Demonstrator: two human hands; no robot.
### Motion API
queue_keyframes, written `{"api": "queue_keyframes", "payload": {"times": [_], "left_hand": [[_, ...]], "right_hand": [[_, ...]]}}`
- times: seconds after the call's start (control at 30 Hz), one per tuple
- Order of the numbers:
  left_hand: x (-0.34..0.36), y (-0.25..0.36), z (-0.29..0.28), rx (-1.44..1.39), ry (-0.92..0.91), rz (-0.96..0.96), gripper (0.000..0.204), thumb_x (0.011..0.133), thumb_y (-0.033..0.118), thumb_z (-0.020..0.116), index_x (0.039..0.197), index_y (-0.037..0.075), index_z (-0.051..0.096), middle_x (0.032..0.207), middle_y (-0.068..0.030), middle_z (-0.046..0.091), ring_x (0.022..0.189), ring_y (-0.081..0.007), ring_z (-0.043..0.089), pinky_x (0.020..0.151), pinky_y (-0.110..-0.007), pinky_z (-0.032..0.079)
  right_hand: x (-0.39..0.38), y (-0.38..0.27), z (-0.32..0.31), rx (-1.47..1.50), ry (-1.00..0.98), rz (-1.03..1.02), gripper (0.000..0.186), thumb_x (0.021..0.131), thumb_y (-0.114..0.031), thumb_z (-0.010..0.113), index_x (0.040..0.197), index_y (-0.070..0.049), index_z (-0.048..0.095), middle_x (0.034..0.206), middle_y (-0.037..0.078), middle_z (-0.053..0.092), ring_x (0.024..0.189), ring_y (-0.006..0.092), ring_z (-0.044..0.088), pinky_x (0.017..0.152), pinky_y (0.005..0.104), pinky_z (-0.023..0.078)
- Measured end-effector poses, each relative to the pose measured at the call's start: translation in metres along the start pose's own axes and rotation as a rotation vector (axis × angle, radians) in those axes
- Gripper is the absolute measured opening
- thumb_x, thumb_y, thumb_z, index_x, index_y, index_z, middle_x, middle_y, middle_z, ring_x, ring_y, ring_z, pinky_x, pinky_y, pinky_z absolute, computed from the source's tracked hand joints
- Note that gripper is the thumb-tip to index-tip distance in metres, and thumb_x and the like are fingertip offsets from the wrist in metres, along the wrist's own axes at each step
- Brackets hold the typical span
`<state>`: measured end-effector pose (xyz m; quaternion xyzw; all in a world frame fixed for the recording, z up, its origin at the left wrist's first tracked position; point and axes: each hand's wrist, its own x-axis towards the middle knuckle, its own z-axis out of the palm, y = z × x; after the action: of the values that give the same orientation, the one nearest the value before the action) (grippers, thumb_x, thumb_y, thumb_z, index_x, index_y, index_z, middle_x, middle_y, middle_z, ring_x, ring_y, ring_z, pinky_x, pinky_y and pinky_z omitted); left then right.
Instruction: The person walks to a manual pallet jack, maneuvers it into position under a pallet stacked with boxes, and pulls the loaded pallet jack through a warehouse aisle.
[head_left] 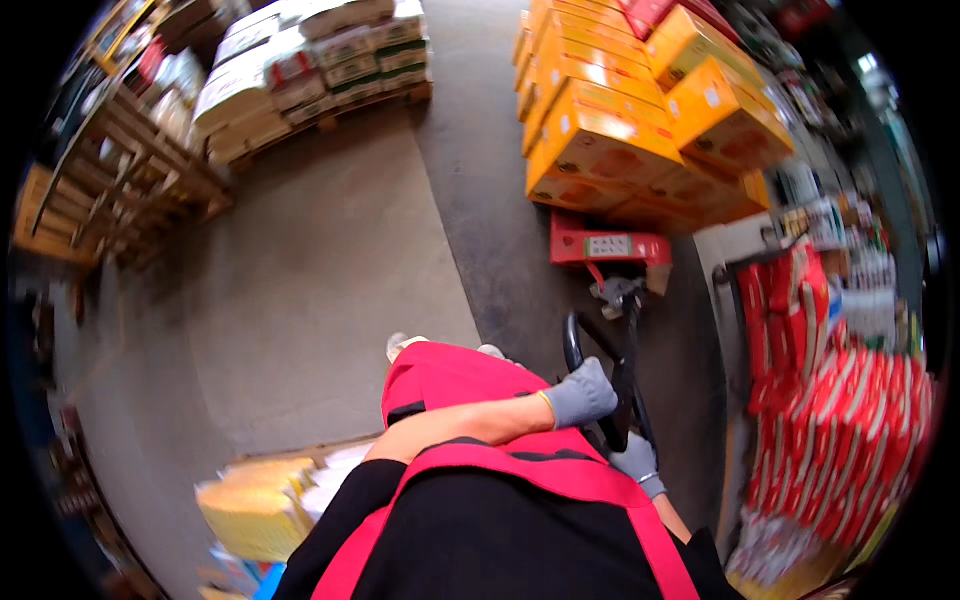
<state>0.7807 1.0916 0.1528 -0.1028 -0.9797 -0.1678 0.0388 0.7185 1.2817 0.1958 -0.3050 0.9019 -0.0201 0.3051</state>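
A red pallet jack [572,243] stands ahead and to the right, carrying a tall stack of orange cartons [618,130]. Its black handle [625,365] slants back toward my body. My left hand [585,394], in a grey glove, reaches across my front and is closed round the handle's left side. Lower and farther right, my right hand [636,462], also gloved in grey, is closed on the near part of the handle; some of its fingers are hidden. A red apron [455,375] covers my front.
Red-and-white packed bags [840,445] are piled high along the right side. Far left, wooden pallets [130,185] lean near a loaded pallet of boxes [300,80]. Yellow packages [255,510] lie close by at lower left. Grey concrete floor [310,290] stretches between them.
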Motion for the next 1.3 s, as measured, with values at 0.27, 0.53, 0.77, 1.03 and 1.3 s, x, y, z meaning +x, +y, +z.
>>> {"api": "queue_keyframes", "payload": {"times": [0.27, 0.53, 0.77, 1.03, 1.3], "left_hand": [[-0.028, -0.094, -0.137, 0.018, -0.104, 0.165, 0.013, 0.079, 0.021, 0.056, 0.071, 0.016, 0.066, 0.069, -0.0038, 0.066, 0.065, -0.0221, 0.066, 0.058, -0.039, 0.04], [-0.063, -0.139, -0.259, -0.057, -0.257, 0.253, 0.012, 0.075, 0.026, 0.059, 0.076, 0.014, 0.063, 0.069, -0.0091, 0.065, 0.066, -0.0295, 0.065, 0.06, -0.047, 0.042], [-0.212, -0.131, -0.234, 0.026, -0.152, 0.323, 0.013, 0.073, 0.027, 0.062, 0.074, 0.014, 0.064, 0.064, -0.008, 0.064, 0.062, -0.0297, 0.064, 0.056, -0.045, 0.041], [-0.371, -0.154, -0.266, 0.003, -0.243, 0.333, 0.012, 0.073, 0.027, 0.061, 0.077, 0.016, 0.064, 0.069, -0.0068, 0.065, 0.067, -0.0281, 0.065, 0.059, -0.045, 0.043], [-0.536, -0.214, -0.276, -0.014, -0.124, 0.377, 0.01, 0.07, 0.025, 0.063, 0.07, 0.015, 0.065, 0.066, -0.0077, 0.064, 0.063, -0.0284, 0.064, 0.06, -0.042, 0.041]], "right_hand": [[-0.009, -0.14, -0.053, 0.107, 0.231, 0.186, 0.028, 0.071, -0.028, 0.065, 0.095, -0.014, 0.065, 0.085, 0.019, 0.066, 0.083, 0.0386, 0.063, 0.073, 0.0485, 0.05], [-0.049, -0.265, -0.109, 0.077, 0.314, 0.377, 0.019, 0.076, -0.028, 0.055, 0.085, -0.014, 0.065, 0.081, 0.018, 0.066, 0.08, 0.0373, 0.064, 0.071, 0.048, 0.051], [-0.122, -0.362, 0.0, 0.035, 0.417, 0.437, 0.017, 0.072, -0.026, 0.061, 0.081, -0.011, 0.063, 0.076, 0.016, 0.066, 0.074, 0.036, 0.065, 0.067, 0.0473, 0.051], [-0.178, -0.491, 0.094, 0.005, 0.43, 0.486, 0.022, 0.073, -0.031, 0.06, 0.085, -0.013, 0.065, 0.073, 0.017, 0.066, 0.071, 0.036, 0.065, 0.067, 0.0456, 0.051], [-0.207, -0.652, 0.184, 0.049, 0.41, 0.609, 0.021, 0.073, -0.03, 0.06, 0.088, -0.017, 0.069, 0.079, 0.017, 0.067, 0.077, 0.0356, 0.065, 0.071, 0.0453, 0.052]]}}
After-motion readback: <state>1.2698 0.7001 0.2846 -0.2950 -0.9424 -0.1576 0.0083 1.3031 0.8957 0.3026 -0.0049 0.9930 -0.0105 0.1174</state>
